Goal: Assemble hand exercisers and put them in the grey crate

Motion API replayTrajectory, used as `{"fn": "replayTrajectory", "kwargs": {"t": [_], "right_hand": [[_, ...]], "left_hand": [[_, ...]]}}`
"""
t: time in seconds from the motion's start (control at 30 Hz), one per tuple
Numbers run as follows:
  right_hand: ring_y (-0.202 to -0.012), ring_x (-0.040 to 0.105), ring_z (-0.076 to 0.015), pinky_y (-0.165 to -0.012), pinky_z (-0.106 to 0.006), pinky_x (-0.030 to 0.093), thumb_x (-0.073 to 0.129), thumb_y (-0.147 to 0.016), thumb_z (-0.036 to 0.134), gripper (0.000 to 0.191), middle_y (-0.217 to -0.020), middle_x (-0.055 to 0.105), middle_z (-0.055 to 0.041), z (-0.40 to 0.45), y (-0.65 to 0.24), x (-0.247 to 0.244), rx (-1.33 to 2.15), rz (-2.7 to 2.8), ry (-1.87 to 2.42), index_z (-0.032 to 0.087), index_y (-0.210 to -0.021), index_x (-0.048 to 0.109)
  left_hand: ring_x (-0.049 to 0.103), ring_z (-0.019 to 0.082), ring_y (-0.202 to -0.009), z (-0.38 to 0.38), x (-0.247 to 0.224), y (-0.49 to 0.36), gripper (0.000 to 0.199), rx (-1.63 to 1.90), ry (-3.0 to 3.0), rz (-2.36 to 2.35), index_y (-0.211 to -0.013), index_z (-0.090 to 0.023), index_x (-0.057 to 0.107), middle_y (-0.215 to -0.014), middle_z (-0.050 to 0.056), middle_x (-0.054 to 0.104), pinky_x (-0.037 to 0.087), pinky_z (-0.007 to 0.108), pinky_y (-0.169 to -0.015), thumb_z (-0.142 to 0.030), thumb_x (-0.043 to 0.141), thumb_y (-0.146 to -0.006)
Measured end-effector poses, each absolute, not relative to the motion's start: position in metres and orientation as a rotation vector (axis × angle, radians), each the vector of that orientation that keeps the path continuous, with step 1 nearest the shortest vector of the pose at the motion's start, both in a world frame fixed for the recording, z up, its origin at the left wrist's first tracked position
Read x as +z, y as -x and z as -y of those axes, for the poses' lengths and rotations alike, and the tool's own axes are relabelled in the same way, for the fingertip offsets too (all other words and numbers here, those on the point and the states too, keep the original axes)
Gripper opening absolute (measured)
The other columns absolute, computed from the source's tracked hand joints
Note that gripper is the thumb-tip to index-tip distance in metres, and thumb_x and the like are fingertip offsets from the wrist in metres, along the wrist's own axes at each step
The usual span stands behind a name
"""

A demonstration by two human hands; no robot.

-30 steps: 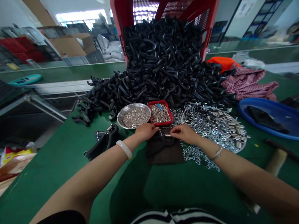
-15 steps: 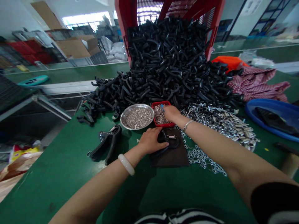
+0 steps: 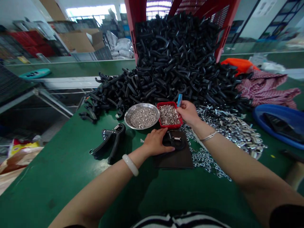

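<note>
My left hand [image 3: 156,143] rests on a black hand grip with a spring [image 3: 177,138], which lies on a dark square pad [image 3: 177,161]; its fingers curl round the near part. At the right edge of a red tray [image 3: 169,126] of small metal pins, my right hand [image 3: 188,112] pinches a small blue item [image 3: 180,100] that points up. Whether a pin is also between those fingers is too small to tell. Beside the tray stands a round metal bowl [image 3: 142,105] of small silver parts. Another assembled black grip [image 3: 114,142] lies on the left.
A large heap of black handles [image 3: 175,66] spills from a red crate [image 3: 228,28] at the back. Silver metal parts [image 3: 232,129] and small rings [image 3: 206,160] are spread on the right. Further right are a blue tray [image 3: 258,118], a checked cloth [image 3: 263,87] and a hammer [image 3: 293,174].
My right hand has lifted out of the red tray and moved right, with the blue item now upright. My left hand stays on the black grip. The view has shifted slightly.
</note>
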State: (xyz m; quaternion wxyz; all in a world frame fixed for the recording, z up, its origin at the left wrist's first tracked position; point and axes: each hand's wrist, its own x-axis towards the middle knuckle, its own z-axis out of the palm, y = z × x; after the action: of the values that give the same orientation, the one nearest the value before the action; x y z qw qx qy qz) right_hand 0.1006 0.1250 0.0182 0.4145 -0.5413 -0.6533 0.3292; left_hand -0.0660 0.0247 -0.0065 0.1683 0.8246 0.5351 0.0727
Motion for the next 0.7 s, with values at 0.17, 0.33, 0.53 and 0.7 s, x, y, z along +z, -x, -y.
{"fn": "replayTrajectory", "kwargs": {"t": [0.17, 0.33, 0.53, 0.7], "right_hand": [[-0.055, 0.06, -0.0147, -0.049, -0.028, 0.051, 0.055, -0.074, 0.028, 0.021, -0.066, 0.058, 0.0, -0.054, -0.111, 0.005, 0.951, 1.493, 1.227, 0.018, -0.09, 0.047], [-0.066, 0.064, -0.0168, -0.059, -0.032, 0.056, 0.054, -0.078, 0.042, 0.031, -0.08, 0.061, -0.0038, -0.016, -0.116, -0.02, 1.006, 1.464, 1.202, 0.019, -0.094, 0.04], [-0.064, 0.064, -0.0153, -0.057, -0.032, 0.057, 0.053, -0.079, 0.045, 0.034, -0.08, 0.059, -0.0023, -0.013, -0.114, -0.027, 1.006, 1.369, 1.171, 0.02, -0.095, 0.036], [-0.066, 0.064, -0.0187, -0.06, -0.034, 0.055, 0.05, -0.081, 0.036, 0.021, -0.079, 0.059, -0.0058, -0.007, -0.109, -0.019, 0.78, 1.61, 1.209, 0.019, -0.091, 0.041]], "left_hand": [[0.043, 0.027, -0.112, -0.026, -0.008, 0.071, 0.085, 0.214, -2.325, -1.455, -0.136, -0.02, 0.027, -0.134, 0.006, 0.042, 0.039, 0.039, -0.091, -0.066, 0.047, -0.068], [0.044, 0.023, -0.112, -0.028, -0.011, 0.07, 0.056, 0.213, -2.301, -1.497, -0.135, -0.022, 0.03, -0.133, 0.003, 0.044, 0.039, 0.036, -0.092, -0.04, 0.04, -0.083], [0.049, 0.023, -0.11, -0.029, -0.012, 0.068, 0.056, 0.24, -2.237, -1.557, -0.132, -0.025, 0.035, -0.126, 0.003, 0.051, 0.042, 0.035, -0.089, -0.042, 0.046, -0.079], [0.058, 0.02, -0.093, -0.032, -0.011, 0.07, 0.056, 0.271, -2.152, -1.566, -0.129, -0.03, 0.039, -0.111, 0.002, 0.06, 0.047, 0.03, -0.076, -0.043, 0.052, -0.076]]}}
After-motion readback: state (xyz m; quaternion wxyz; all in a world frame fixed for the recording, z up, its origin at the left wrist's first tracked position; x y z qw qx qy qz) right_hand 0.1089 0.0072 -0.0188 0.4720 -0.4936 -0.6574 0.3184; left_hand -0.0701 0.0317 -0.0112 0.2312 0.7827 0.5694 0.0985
